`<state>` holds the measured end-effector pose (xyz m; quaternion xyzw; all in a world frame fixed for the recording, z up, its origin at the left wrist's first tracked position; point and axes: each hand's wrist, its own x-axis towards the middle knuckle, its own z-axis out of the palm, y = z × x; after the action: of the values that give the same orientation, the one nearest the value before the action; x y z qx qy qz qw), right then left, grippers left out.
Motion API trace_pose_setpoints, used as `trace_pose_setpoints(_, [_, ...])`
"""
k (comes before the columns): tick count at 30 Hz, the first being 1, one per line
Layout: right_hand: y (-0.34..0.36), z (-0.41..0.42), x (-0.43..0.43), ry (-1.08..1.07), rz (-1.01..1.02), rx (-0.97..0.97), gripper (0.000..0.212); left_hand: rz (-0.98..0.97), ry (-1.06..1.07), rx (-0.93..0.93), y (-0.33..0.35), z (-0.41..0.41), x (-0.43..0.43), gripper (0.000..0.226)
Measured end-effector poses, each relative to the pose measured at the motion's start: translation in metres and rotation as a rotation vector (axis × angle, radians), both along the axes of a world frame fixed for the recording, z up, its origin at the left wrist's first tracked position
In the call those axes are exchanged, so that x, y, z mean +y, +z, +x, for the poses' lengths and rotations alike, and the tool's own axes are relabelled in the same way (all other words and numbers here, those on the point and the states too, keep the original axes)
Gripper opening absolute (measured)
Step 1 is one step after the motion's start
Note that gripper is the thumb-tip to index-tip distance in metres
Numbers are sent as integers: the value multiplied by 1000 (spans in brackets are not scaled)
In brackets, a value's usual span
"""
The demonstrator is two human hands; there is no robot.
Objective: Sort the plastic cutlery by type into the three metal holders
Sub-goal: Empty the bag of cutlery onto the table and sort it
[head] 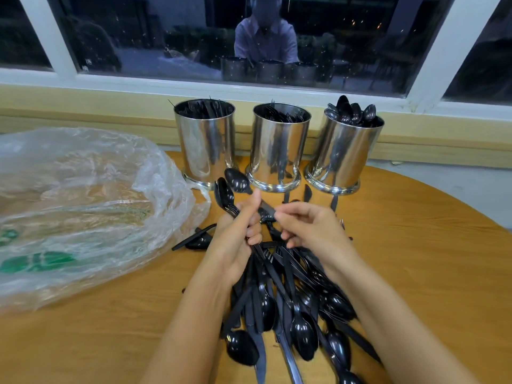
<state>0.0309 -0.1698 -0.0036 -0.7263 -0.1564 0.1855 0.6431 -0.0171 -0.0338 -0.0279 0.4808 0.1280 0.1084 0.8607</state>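
Now: left hand (pixel 238 234) clamps spoon bundle (pixel 225 194), bowls up, likely gathering one type for spoon-filled right holder (pixel 343 153); right hand (pixel 307 228) pinches another black piece (pixel 267 214), type unclear, above mixed pile (pixel 291 300).

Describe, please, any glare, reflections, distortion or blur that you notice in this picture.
Head view: the dark window mirrors the person; the left holder, middle holder and right holder carry bright glare streaks; the wide lens tilts the right holder outward; the right hand looks slightly soft; the black cutlery pile merges into one dark mass.
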Motion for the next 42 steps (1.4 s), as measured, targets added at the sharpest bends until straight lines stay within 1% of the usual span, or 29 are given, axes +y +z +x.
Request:
trace_pose_setpoints(3, [-12, -9, -8, 26, -101, -60, 6, 17, 17, 21, 0, 0, -9, 26])
trace_pose_setpoints(4, [-15, -11, -11, 28, -115, -78, 7, 41, 28, 37, 0, 0, -12, 23])
trace_pose_setpoints(6, [-17, -11, -15, 49, -128, -112, 6, 92, 58, 70, -1, 0, -18, 26])
trace_pose_setpoints(9, [-19, -7, -22, 37, -206, -274, 5, 147, 61, 97, 0, -1, -25, 30])
trace_pose_setpoints(11, [-17, -2, -27, -62, -161, -331, 6, 145, -35, 83, 2, -2, -27, 30])
trace_pose_setpoints(13, [-12, 3, -35, -103, -35, -321, 7, 161, -229, 82, 6, -4, -29, 31])
trace_pose_setpoints(15, [-7, 5, -41, -59, 44, -281, 15, 197, -470, 98, 10, -9, -36, 32])
trace_pose_setpoints(17, [-4, 5, -44, -7, 80, -254, 18, 195, -652, 108, 12, -12, -44, 36])
trace_pose_setpoints(20, [-2, 2, -45, -6, 174, -316, 23, 127, -735, 132, 13, -15, -49, 38])
trace_pose_setpoints(22, [-1, 1, -45, 16, 206, -382, 24, 132, -778, 141, 15, -17, -49, 36])
trace_pose_setpoints(24, [-1, 0, -44, 60, 196, -413, 24, 139, -859, 168, 15, -18, -48, 35])
trace_pose_setpoints(27, [-1, -1, -46, 185, 157, -408, 27, 139, -994, 190, 11, -18, -48, 33])
trace_pose_setpoints(29, [1, -3, -46, 205, 140, -423, 20, 168, -1020, 182, 10, -17, -48, 27])
trace_pose_setpoints(32, [3, -7, -45, 161, 148, -426, 14, 229, -933, 159, 7, -18, -53, 15])
trace_pose_setpoints(33, [4, -8, -45, 151, 152, -414, 12, 243, -881, 148, 7, -17, -54, 16])
trace_pose_setpoints(34, [5, -8, -47, 145, 152, -404, 14, 262, -819, 133, 6, -17, -54, 17])
trace_pose_setpoints(35, [7, -7, -49, 139, 151, -399, 19, 286, -748, 111, 6, -16, -53, 14])
trace_pose_setpoints(36, [8, -4, -53, 122, 151, -402, 24, 288, -664, 87, 7, -15, -51, 5])
trace_pose_setpoints(37, [8, 0, -57, 93, 150, -401, 28, 266, -564, 65, 8, -13, -47, 3])
trace_pose_setpoints(39, [5, 10, -65, 3, 95, -394, 26, 176, -324, 36, 7, -9, -35, 11])
trace_pose_setpoints(41, [-4, 19, -69, -66, -67, -397, 18, 59, -96, 16, 4, -5, -21, 18])
trace_pose_setpoints(42, [-9, 23, -70, -65, -162, -401, 15, -4, -16, 17, 2, -3, -15, 20])
